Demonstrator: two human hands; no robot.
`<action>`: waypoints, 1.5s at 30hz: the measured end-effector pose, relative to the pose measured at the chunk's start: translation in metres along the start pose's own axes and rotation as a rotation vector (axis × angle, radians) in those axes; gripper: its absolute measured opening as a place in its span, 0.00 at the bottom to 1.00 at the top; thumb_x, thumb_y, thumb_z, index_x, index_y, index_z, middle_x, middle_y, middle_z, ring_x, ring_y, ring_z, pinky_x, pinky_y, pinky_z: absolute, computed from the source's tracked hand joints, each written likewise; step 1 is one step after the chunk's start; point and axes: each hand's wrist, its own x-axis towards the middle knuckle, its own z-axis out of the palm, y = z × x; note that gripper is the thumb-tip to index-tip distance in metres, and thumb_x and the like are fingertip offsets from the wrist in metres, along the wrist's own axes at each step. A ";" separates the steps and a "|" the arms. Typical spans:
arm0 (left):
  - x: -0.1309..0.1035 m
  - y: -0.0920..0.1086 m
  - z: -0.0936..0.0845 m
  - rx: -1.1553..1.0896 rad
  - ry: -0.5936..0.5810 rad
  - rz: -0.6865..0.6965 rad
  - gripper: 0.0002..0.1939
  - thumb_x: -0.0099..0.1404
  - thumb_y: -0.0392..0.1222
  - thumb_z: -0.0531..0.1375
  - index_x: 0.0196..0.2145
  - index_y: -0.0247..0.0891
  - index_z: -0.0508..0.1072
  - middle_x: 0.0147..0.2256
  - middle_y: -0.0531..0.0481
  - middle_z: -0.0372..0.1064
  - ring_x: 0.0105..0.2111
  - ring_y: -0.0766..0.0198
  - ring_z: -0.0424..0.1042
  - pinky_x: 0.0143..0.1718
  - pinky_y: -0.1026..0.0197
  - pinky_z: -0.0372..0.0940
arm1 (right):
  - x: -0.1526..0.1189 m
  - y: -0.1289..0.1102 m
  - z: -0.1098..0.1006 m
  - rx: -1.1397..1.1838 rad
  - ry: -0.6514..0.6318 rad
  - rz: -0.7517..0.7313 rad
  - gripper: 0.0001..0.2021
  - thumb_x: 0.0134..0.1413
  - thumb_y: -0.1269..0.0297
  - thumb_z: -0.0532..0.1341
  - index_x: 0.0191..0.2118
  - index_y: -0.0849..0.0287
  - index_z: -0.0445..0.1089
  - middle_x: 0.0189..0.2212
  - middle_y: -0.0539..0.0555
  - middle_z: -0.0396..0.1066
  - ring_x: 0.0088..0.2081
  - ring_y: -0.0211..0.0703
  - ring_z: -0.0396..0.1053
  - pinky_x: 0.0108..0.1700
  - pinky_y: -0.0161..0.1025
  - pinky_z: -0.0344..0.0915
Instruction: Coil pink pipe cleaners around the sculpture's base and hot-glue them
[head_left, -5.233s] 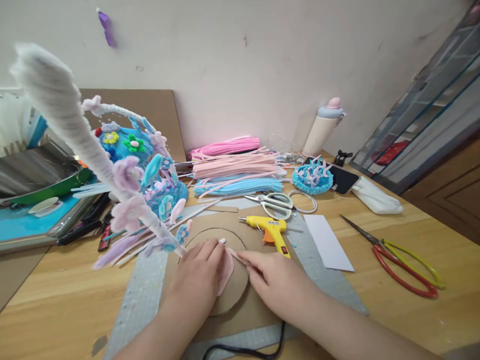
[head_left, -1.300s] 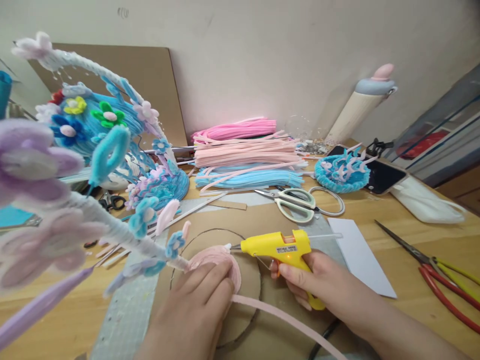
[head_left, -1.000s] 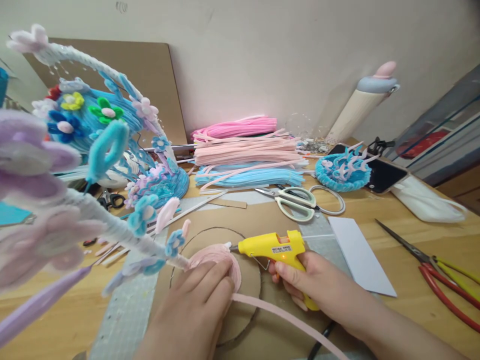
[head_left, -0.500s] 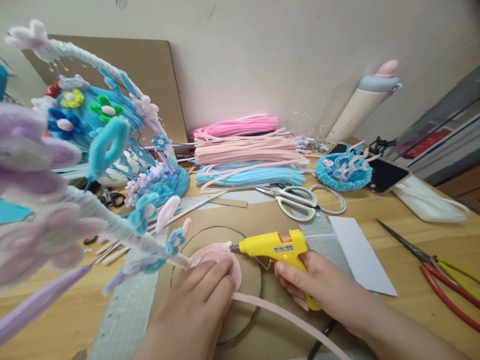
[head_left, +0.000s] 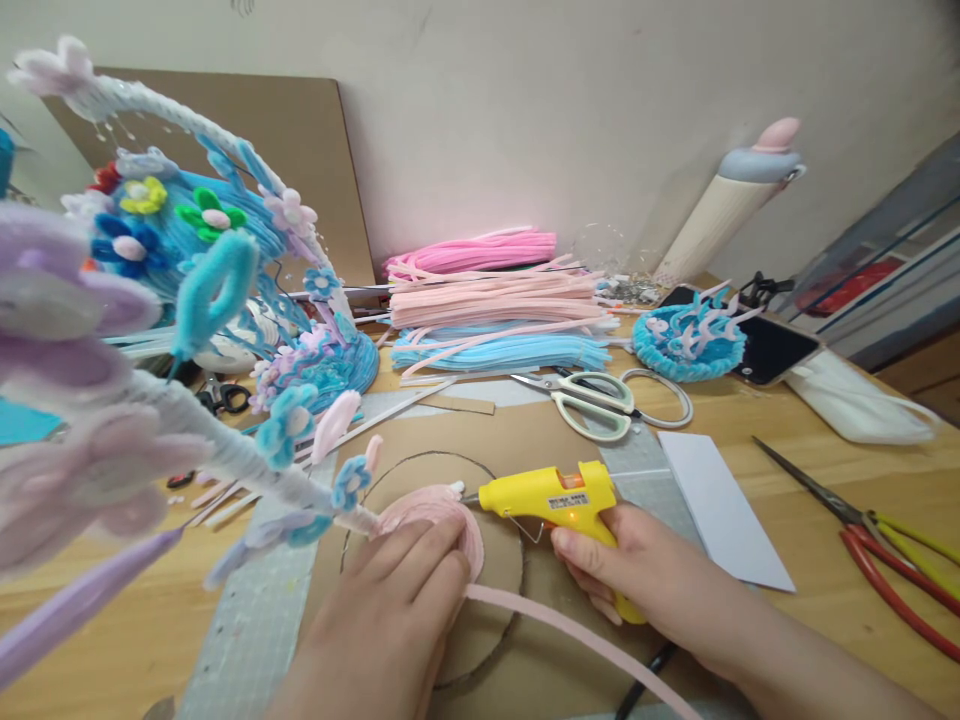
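My left hand (head_left: 397,590) lies over a flat coil of pink pipe cleaner (head_left: 471,535), its fingers closed together and pressing down. A loose pink strand (head_left: 577,628) runs out from under those fingers toward the lower right. Beneath the coil is brown cardboard (head_left: 570,650) with a dark circle drawn around the coil. My right hand (head_left: 630,560) is wrapped round the handle of a yellow hot glue gun (head_left: 536,492). Its nozzle points left, close beside the coil's upper right edge, where a small white tip sticks up. The left fingertips are partly hidden.
At left, a white-wrapped stem (head_left: 225,450) with fuzzy flowers reaches close to the left hand. Behind lie pipe cleaner bundles (head_left: 495,300), pale-handled scissors (head_left: 592,405) and a blue fuzzy basket (head_left: 686,340). Red-and-yellow-handled scissors (head_left: 862,525) and folded white paper (head_left: 724,510) lie right.
The glue gun and my right hand have shifted very slightly right, drawing the nozzle a little away from the white tip. My left hand stays on the coil.
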 end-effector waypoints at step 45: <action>0.004 0.007 -0.025 0.146 -0.209 0.151 0.27 0.60 0.27 0.47 0.56 0.34 0.66 0.55 0.44 0.67 0.53 0.51 0.68 0.50 0.47 0.69 | -0.042 0.012 0.004 -0.273 0.045 -0.071 0.20 0.57 0.49 0.57 0.51 0.52 0.71 0.49 0.54 0.73 0.52 0.52 0.68 0.54 0.43 0.63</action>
